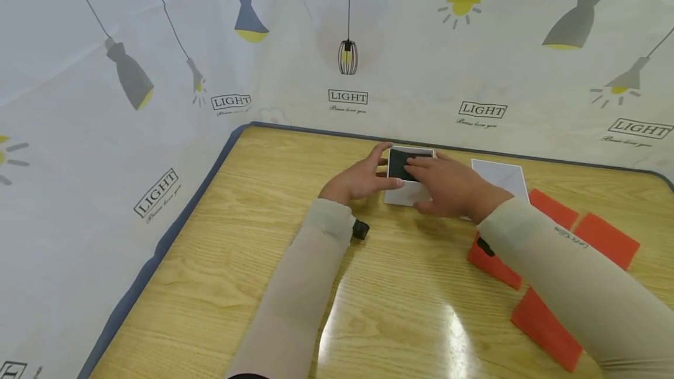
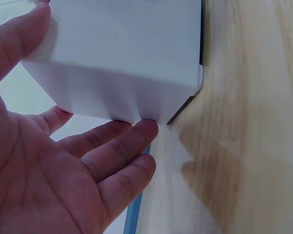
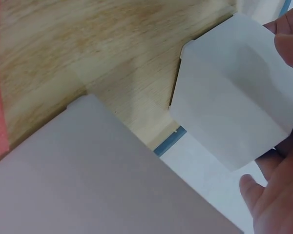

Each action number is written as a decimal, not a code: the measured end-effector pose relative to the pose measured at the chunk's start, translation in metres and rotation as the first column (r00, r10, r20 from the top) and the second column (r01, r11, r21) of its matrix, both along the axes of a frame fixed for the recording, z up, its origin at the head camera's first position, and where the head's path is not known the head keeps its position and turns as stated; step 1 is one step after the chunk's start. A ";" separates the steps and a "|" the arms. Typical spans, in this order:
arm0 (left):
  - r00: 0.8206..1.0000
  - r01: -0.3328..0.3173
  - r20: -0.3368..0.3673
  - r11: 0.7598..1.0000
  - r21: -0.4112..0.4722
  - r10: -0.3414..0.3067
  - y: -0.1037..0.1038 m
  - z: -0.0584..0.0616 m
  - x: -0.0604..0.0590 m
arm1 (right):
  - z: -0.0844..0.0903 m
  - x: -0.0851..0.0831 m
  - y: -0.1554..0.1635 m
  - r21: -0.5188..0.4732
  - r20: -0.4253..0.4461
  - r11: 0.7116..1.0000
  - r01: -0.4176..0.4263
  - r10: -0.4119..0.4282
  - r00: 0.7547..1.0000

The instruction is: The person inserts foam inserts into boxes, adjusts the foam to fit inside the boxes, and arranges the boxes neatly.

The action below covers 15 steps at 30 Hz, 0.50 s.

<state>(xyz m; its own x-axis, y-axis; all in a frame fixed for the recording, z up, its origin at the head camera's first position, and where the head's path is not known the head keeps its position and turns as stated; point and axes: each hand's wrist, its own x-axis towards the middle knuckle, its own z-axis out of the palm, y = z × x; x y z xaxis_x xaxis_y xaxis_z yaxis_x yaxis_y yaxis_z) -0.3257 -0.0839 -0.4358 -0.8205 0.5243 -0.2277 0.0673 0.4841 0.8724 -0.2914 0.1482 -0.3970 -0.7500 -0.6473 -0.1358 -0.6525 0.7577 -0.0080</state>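
While both hands meet at the far middle of the wooden surface (image 1: 253, 285), one white box (image 1: 409, 175) is held between them, resting on the wood close to the far edge. Its open top, showing a black interior, faces up; the box looks roughly square, so no long axis can be made out. The left hand (image 1: 358, 180) is laid against the box's left side with fingers (image 2: 118, 146) nearly straight, fingertips and thumb touching the white wall rather than curling round it. The right hand (image 1: 450, 186) is laid over the box's right side and top, the thumb and fingertips pressed on the wall in the right wrist view; how tightly it grips cannot be told.

One white lid (image 1: 500, 177) lies flat just right of the box, partly hidden by the right hand. Four red pieces (image 1: 605, 238) are counted on the right, several covered in part by the right sleeve. The box's near right wall is hidden in the head view.
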 end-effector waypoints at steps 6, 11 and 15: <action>1.000 0.001 0.007 1.000 0.011 -0.001 0.001 -0.001 0.000 | 0.002 0.000 -0.001 0.007 -0.021 1.000 -0.023 0.023 1.000; 1.000 0.008 0.003 1.000 -0.001 -0.008 0.000 -0.001 0.000 | 0.001 -0.001 -0.004 0.011 -0.027 1.000 -0.017 0.018 0.999; 1.000 0.012 -0.002 1.000 -0.001 -0.012 0.000 -0.001 -0.001 | -0.001 -0.004 -0.005 0.012 -0.033 1.000 -0.015 0.015 0.999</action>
<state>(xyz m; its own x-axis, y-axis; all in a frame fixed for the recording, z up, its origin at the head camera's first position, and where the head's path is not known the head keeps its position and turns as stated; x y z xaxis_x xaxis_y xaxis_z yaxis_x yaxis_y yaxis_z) -0.3263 -0.0838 -0.4370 -0.8149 0.5335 -0.2265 0.0750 0.4845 0.8715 -0.2954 0.1428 -0.3985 -0.7444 -0.6571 -0.1184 -0.6636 0.7477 0.0227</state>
